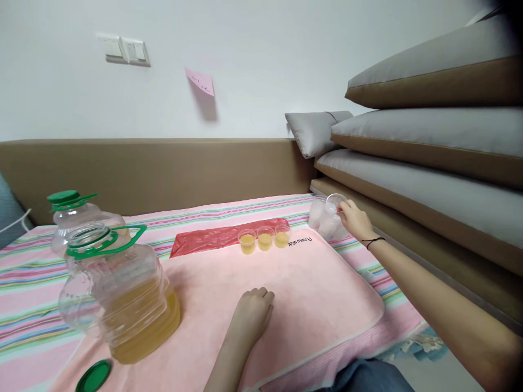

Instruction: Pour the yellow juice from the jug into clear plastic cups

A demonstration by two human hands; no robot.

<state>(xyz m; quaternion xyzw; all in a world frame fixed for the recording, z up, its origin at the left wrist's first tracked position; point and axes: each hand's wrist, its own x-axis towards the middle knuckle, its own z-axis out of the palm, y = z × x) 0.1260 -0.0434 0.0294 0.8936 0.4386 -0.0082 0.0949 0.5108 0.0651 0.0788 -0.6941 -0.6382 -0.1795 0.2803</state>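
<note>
Near the right edge of the pink mat (302,288), my right hand (356,219) pinches the rim of a clear plastic cup (335,202). The cup is at stacks of the same clear cups (316,212), and I cannot tell whether it is free of them. My left hand (254,311) rests on the middle of the mat with its fingers curled and nothing visible in them. Beyond it stand three small clear cups (265,242) in a row, each partly filled with yellow liquid. At left is an uncapped plastic jug (141,316) with yellow-brown liquid inside.
A second jug (61,220) with a green cap stands behind the open one. The loose green cap (93,375) lies at the front left. A red plastic bag (212,237) is spread behind the filled cups. Stacked grey-brown cushions (429,130) rise at the right.
</note>
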